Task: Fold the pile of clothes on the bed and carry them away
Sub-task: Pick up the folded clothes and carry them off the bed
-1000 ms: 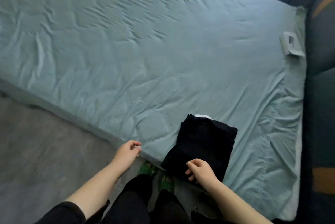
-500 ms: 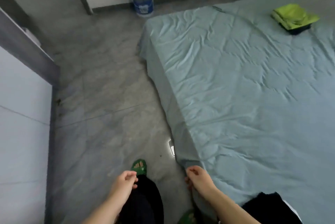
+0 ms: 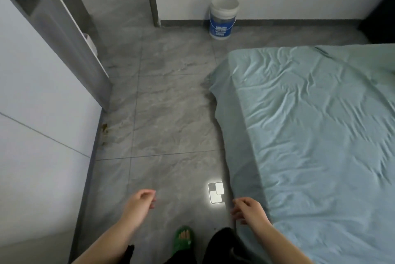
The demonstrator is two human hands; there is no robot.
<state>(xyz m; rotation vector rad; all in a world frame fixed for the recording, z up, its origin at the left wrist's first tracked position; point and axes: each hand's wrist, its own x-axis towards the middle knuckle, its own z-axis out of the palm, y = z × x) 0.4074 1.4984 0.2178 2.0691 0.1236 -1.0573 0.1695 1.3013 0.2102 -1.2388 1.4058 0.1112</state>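
The bed [image 3: 310,135] with its wrinkled pale green sheet fills the right side of the view, and no clothes show on it here. My left hand [image 3: 140,204] hangs over the grey floor with loosely curled fingers and holds nothing. My right hand [image 3: 249,210] hovers beside the bed's near edge, fingers loosely curled and empty. The folded black garment and the green clothes are out of view.
A white and blue bucket [image 3: 222,17] stands by the far wall. White cabinet panels [image 3: 38,114] line the left side. A bright light reflection [image 3: 216,192] lies on the grey tiled floor [image 3: 171,114]. My foot in a green slipper [image 3: 183,239] is at the bottom.
The view has swung left, away from the bed towards the floor and wall. The folded black garment and green clothes have left the frame. Both hands stay empty.
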